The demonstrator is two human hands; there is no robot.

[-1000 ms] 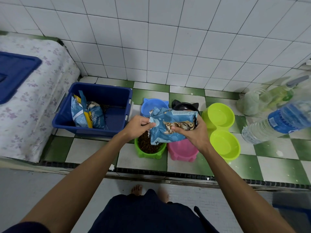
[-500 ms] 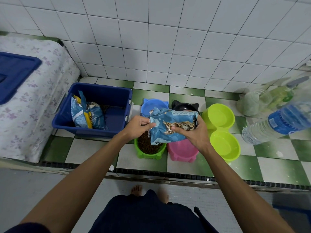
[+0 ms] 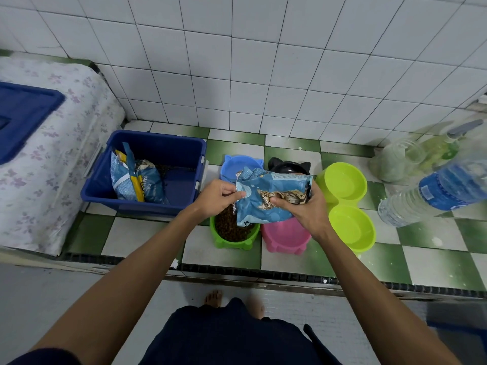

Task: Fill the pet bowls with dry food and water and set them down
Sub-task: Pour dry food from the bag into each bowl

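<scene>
Food bag [image 3: 271, 198] held by both hands above the bowls, long axis running 9 to 3 o'clock. Left hand [image 3: 217, 197] pinches the torn mouth edge at the bag's 9 o'clock end; right hand [image 3: 307, 206] grips the body at the 3 o'clock end, thumb on the cat print. Mouth hangs over the green bowl [image 3: 233, 231], which already has kibble in it. Pink bowl [image 3: 286, 234] touches it at 3 o'clock, looks empty, sits right under the right hand. Likely next: shift the mouth toward 3 o'clock over pink; left hand steers it. Blue bowl [image 3: 232, 167] and black bowl [image 3: 288, 165] at 12 o'clock, mostly hidden behind the bag. Lime double bowl [image 3: 345, 204] further at 3 o'clock, empty. Water bottle [image 3: 432, 193] at far 3 o'clock, blurred.
</scene>
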